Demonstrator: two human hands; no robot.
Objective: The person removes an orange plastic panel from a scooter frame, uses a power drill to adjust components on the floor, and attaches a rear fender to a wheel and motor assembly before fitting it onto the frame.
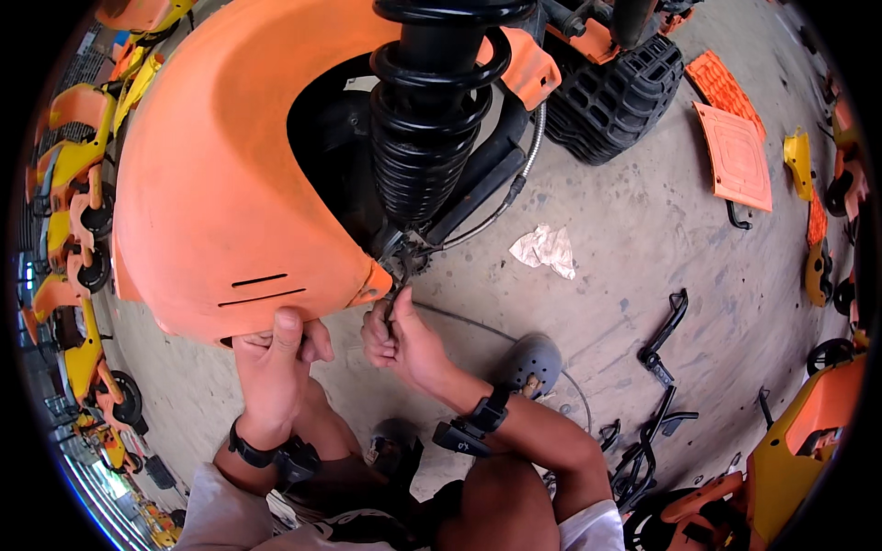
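Note:
A large orange plastic fender (202, 202) fills the left and middle of the head view. My left hand (280, 358) grips its lower edge, thumb against the outer face below two slots and fingers curled beneath. Just right of the fender's pointed corner, my right hand (404, 340) is closed around a slim dark metal tool (404, 271). That tool reaches up toward the lower end of a black coil-spring shock absorber (427, 129); its kind and its tip are hard to make out. A braided cable (533, 151) runs beside the spring.
A black knobbly tyre (616, 101) stands behind. Orange panels (735, 156), a crumpled whitish cloth or paper (544, 251) and black metal bars (657, 367) lie on the concrete floor. A grey clog (533, 360) is near my right forearm. Yellow-orange vehicles (78, 340) line both sides.

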